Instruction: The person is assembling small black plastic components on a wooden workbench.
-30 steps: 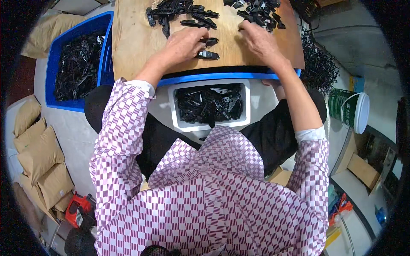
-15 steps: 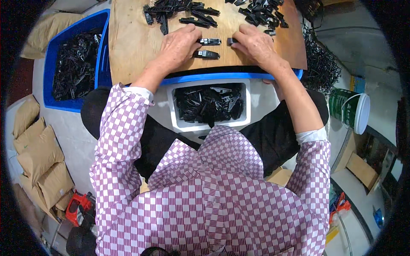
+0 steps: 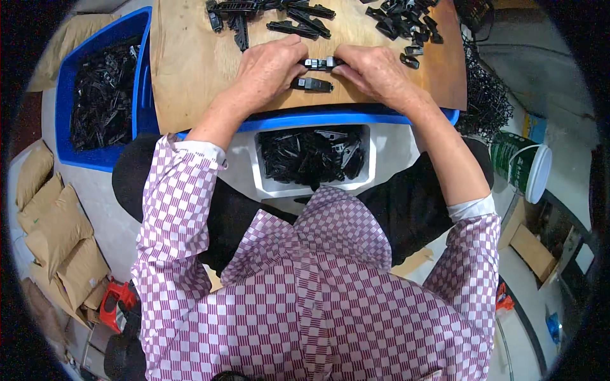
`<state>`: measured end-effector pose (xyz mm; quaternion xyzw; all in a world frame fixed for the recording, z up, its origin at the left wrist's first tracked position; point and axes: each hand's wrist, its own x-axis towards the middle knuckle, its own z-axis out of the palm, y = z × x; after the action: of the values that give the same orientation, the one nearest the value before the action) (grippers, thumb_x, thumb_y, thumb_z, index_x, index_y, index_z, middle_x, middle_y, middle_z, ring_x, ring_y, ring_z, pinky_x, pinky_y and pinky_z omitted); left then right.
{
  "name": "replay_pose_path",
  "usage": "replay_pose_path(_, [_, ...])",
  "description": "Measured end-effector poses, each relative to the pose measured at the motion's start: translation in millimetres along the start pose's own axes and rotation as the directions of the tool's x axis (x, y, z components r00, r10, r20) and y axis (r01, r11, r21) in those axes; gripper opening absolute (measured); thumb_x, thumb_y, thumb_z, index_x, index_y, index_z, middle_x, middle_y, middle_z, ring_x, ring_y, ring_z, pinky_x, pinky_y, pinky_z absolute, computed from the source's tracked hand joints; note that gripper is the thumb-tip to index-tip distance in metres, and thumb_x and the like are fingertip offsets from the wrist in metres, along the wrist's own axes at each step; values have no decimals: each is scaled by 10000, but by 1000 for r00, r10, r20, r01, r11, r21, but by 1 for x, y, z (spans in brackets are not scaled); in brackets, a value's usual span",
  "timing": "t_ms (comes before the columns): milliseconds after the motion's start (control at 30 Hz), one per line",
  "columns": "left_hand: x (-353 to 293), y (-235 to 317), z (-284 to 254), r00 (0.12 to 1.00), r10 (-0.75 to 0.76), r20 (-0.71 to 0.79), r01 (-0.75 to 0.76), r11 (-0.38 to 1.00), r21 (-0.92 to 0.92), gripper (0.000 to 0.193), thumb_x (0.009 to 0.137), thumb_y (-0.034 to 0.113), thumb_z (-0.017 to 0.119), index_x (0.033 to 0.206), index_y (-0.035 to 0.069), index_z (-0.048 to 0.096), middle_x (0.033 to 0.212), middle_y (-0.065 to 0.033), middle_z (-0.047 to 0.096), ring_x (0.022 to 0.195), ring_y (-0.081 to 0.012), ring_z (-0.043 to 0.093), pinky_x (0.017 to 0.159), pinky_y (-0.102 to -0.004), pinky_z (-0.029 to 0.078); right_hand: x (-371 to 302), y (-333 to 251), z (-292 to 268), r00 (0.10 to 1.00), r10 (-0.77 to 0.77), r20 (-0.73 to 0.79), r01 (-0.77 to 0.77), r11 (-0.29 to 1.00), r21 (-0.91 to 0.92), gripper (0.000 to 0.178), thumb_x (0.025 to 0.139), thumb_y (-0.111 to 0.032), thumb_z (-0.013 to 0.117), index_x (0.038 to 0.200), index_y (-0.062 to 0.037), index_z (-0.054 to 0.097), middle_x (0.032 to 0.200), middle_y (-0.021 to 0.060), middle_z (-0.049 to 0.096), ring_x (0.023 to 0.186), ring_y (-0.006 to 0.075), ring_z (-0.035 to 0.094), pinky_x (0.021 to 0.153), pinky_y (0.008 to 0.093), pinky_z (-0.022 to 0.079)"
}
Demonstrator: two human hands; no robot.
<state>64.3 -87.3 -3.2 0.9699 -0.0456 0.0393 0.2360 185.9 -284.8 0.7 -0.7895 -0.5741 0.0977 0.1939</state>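
Note:
Between my two hands is a narrow black plastic part (image 3: 319, 64), lying lengthwise over the wooden board (image 3: 190, 82). My left hand (image 3: 270, 68) is closed on its left end. My right hand (image 3: 375, 68) pinches a small black piece, mostly hidden by the fingers, against the right end of that part. Just nearer to me, a second black plastic part (image 3: 312, 84) rests on the board beside my left fingers. Long black parts (image 3: 298, 28) are piled beyond my left hand. A heap of small black pieces (image 3: 400, 19) lies beyond my right hand.
Under the board's front edge stands a white foam box (image 3: 260, 184) holding black parts. A blue bin (image 3: 63, 140) with more black parts is at the left. Tan sacks (image 3: 60, 235) lie on the left floor. A green bucket (image 3: 508, 155) with a white lid is at the right.
My right hand has moved left with the small black piece, closing the gap to the narrow part in my left hand. The view has shifted slightly.

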Motion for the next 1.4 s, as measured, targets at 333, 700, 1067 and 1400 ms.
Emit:
replay_pose_path(333, [0, -3, 1, 1000, 16, 6, -16, 1000, 16, 151, 809, 111, 663, 911, 39, 580, 916, -104, 586, 878, -329, 623, 742, -443, 500, 13, -4, 22, 1000, 21, -5, -21, 999, -36, 239, 872, -277, 643, 897, -49, 575, 806, 177, 638, 800, 375, 631, 669, 456, 496])
replay_pose_path(700, [16, -30, 1, 942, -22, -335, 87, 980, 179, 144, 849, 129, 626, 971, 68, 581, 949, -119, 584, 896, -336, 619, 765, -431, 503, -68, 51, -14, 871, 466, -158, -481, 740, -471, 257, 910, -230, 563, 1100, -66, 508, 973, 185, 584, 871, 387, 625, 724, 470, 514])
replay_pose_path(1067, [8, -7, 8, 973, 164, -161, -128, 969, 212, 153, 833, 117, 639, 971, 84, 581, 970, -109, 586, 910, -318, 629, 714, -417, 530, -51, 41, 2, 953, 271, -139, -233, 942, 240, 241, 950, -198, 530, 1111, -19, 525, 1007, 201, 623, 947, 375, 602, 768, 435, 499])
replay_pose_path(1400, [0, -8, 7, 984, -109, -140, 127, 983, 130, 152, 840, 153, 661, 947, 71, 591, 960, -115, 578, 899, -321, 631, 734, -426, 519, -36, 35, -2, 898, 434, -77, -437, 899, -29, 278, 943, -220, 562, 1163, -50, 556, 921, 174, 660, 833, 342, 644, 757, 390, 510])
